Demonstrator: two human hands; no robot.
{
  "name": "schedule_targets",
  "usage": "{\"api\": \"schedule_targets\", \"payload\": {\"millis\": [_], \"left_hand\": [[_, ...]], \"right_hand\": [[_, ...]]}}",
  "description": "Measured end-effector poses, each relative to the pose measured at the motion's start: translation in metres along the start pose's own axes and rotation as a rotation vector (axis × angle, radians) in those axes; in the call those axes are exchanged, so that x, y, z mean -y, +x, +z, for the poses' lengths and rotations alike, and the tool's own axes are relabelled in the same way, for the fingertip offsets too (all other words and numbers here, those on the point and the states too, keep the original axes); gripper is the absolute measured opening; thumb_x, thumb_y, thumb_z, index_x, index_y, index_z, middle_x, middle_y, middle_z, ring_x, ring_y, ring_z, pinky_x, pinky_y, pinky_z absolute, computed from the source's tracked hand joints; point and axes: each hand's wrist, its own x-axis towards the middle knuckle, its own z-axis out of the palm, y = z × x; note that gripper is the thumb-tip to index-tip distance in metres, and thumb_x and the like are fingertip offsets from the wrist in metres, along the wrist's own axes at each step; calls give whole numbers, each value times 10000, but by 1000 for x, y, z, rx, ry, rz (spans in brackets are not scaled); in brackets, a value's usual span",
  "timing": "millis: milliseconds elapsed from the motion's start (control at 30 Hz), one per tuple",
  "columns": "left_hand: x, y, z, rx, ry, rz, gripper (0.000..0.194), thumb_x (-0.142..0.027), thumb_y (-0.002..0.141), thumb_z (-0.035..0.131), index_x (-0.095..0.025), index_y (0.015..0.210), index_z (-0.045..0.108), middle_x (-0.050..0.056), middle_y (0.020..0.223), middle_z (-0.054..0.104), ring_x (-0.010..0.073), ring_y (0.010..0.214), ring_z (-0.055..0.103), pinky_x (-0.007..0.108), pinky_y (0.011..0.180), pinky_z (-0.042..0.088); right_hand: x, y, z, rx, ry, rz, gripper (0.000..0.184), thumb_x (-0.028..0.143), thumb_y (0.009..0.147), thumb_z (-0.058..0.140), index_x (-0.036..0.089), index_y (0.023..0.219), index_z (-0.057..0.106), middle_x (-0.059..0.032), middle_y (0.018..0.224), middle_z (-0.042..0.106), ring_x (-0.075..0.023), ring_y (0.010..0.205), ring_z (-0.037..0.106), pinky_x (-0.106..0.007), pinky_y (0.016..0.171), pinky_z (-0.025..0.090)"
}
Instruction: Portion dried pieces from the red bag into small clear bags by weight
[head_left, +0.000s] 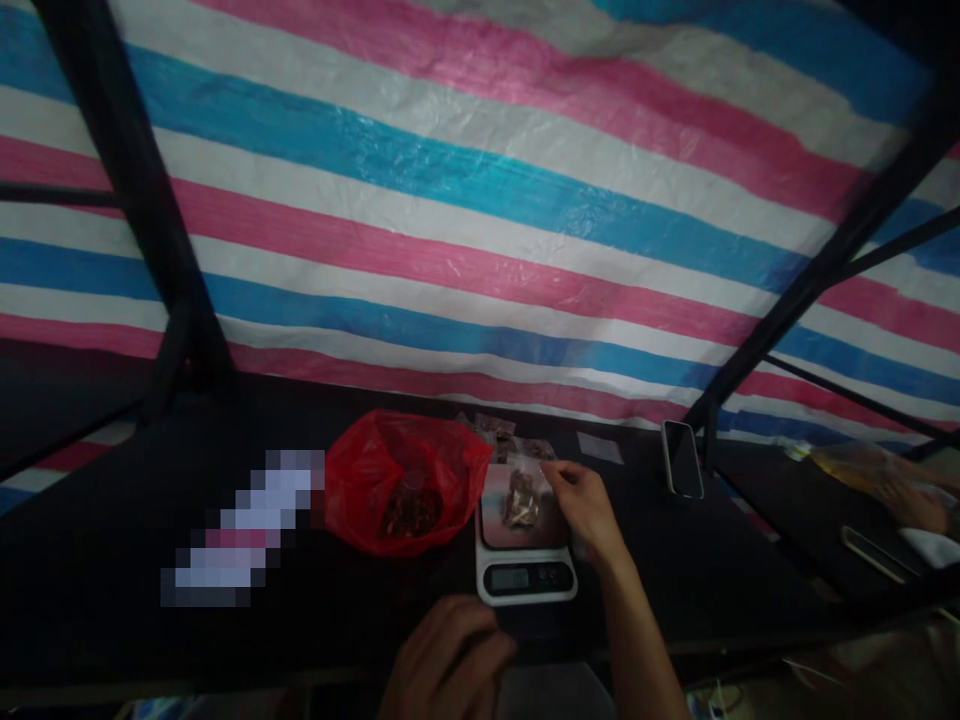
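Observation:
A small white digital scale (525,578) stands on the dark table, and a clear packet of brown pieces (523,495) lies on its platform. My right hand (589,508) pinches the packet's upper right corner. My left hand (448,665) rests near the table's front edge, just below the scale, fingers curled, with nothing visible in it. An open red plastic bag (409,478) holding more brown pieces sits directly left of the scale.
Several filled packets (504,432) lie behind the scale. A phone (682,458) leans at the right, a white slip (600,446) beside it. Black frame poles (135,200) rise at left and right. Another person's hand (907,495) is at the far right.

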Motion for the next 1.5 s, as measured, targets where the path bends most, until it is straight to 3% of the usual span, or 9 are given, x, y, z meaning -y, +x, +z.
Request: {"api": "schedule_targets", "payload": {"millis": [67, 167, 267, 400, 567, 733, 900, 1100, 1500], "left_hand": [[5, 27, -1, -59, -71, -149, 346, -30, 965, 473, -251, 1116, 692, 60, 1027, 757, 154, 965, 754, 227, 859, 604], [22, 75, 12, -84, -184, -488, 271, -248, 1033, 499, -216, 1231, 681, 117, 1231, 734, 220, 1132, 723, 380, 1029, 579], [48, 108, 30, -67, -367, -719, 450, -437, 976, 588, -192, 1352, 631, 146, 1318, 717, 263, 1150, 717, 443, 1026, 575], [70, 115, 33, -69, -475, -833, 424, -516, 903, 633, -194, 1157, 740, 117, 1175, 778, 282, 1108, 725, 445, 1044, 543], [69, 102, 22, -152, -562, -963, 414, -601, 822, 704, -204, 906, 787, 61, 919, 805, 249, 883, 749, 346, 835, 597], [72, 98, 28, -270, -585, -975, 391, -586, 814, 749, -210, 908, 792, 39, 912, 807, 217, 857, 753, 290, 795, 594], [76, 98, 34, -257, -593, -927, 326, -533, 835, 750, -216, 886, 798, 32, 886, 808, 204, 854, 753, 277, 817, 595], [74, 96, 37, -292, -625, -949, 335, -547, 844, 750, -223, 908, 803, 34, 926, 817, 196, 866, 759, 258, 807, 601], [77, 96, 24, -158, -454, -781, 314, -539, 878, 715, -244, 847, 818, 32, 877, 811, 194, 826, 761, 256, 786, 615]], "right_hand": [[9, 3, -1, 10, 43, -59, 446, 594, 851, 628, 181, 818, 793, -89, 882, 773, -247, 845, 694, -343, 778, 520], [20, 3, 3, 32, 96, -142, 379, 548, 891, 637, 198, 819, 763, -60, 892, 709, -222, 861, 645, -330, 820, 495], [24, 1, 13, 46, 129, -261, 326, 481, 942, 614, 212, 781, 702, -37, 859, 639, -204, 827, 590, -316, 790, 464], [20, -1, 31, 42, 185, -346, 291, 402, 1005, 567, 221, 798, 662, -16, 843, 596, -188, 822, 548, -297, 770, 429], [20, -8, 47, 72, 235, -291, 231, 399, 999, 611, 225, 894, 719, 4, 835, 613, -175, 797, 534, -289, 749, 406], [26, -16, 56, 77, 208, -237, 229, 410, 958, 667, 226, 832, 719, 22, 791, 581, -166, 772, 509, -294, 755, 387], [26, -16, 60, 10, 220, -234, 246, 384, 962, 634, 221, 779, 655, 17, 811, 560, -165, 786, 518, -292, 744, 392], [24, -17, 63, 55, 239, -182, 219, 412, 946, 660, 213, 871, 712, -4, 845, 641, -174, 797, 571, -289, 746, 432], [43, -16, 50, 71, 236, -225, 177, 343, 926, 686, 229, 829, 781, -5, 811, 715, -173, 786, 635, -284, 762, 482]]}}
